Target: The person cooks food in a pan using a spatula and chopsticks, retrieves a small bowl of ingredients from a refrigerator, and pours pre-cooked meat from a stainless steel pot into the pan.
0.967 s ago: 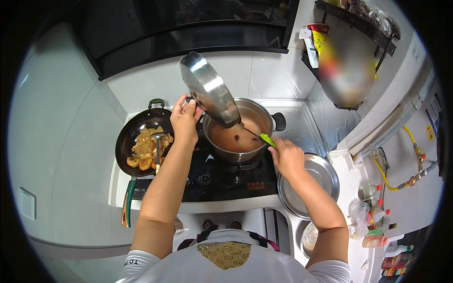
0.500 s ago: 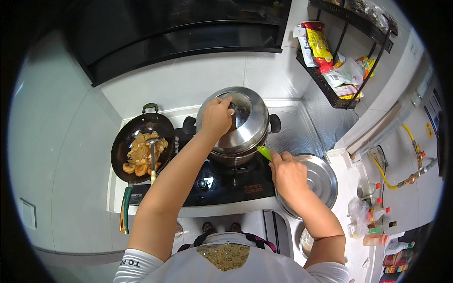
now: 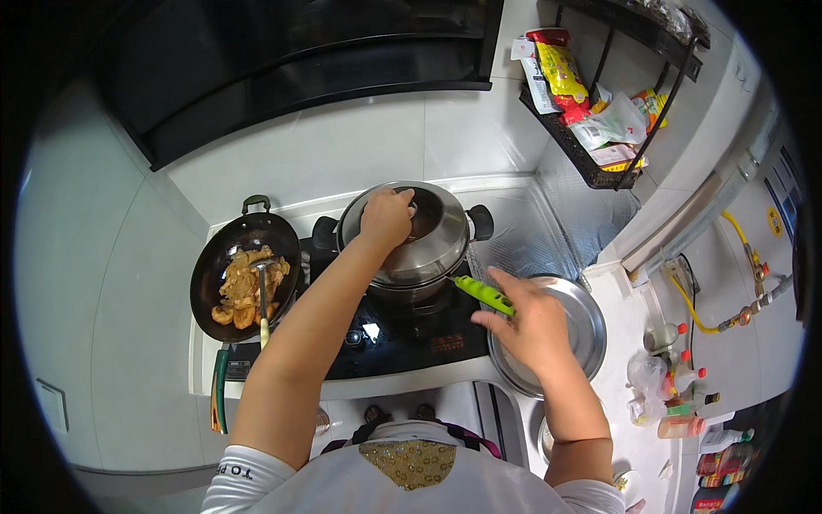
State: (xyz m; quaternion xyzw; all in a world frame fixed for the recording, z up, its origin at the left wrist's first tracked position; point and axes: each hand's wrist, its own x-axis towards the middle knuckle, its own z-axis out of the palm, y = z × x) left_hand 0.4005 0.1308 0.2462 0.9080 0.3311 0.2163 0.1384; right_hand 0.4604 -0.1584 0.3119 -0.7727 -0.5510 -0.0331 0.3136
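My left hand (image 3: pixel 388 218) grips the top of a domed steel lid (image 3: pixel 437 248) with a dark glass centre; the knob is hidden under my fingers. The lid sits on a steel pot (image 3: pixel 413 292) with black side handles on the stove. My right hand (image 3: pixel 527 313), to the pot's lower right, has a bright green-handled tool (image 3: pixel 485 295) between thumb and forefinger, its butt end against the palm. The thumb and forefinger are spread, and the other fingers are mostly hidden. The tool's thin metal tip meets the rim below the lid; its exact kind cannot be made out.
Left of the pot, a dark wok (image 3: pixel 205 283) holds browned food and a spatula (image 3: pixel 262 295). A round steel lid or tray (image 3: pixel 592 330) lies under my right hand. A black rack (image 3: pixel 591 167) with packets hangs at upper right. Several bottles (image 3: pixel 681 377) stand farther right.
My right thumb and forefinger have spread apart, showing more of the green handle. My left hand stays on the lid. The whole view has shifted slightly.
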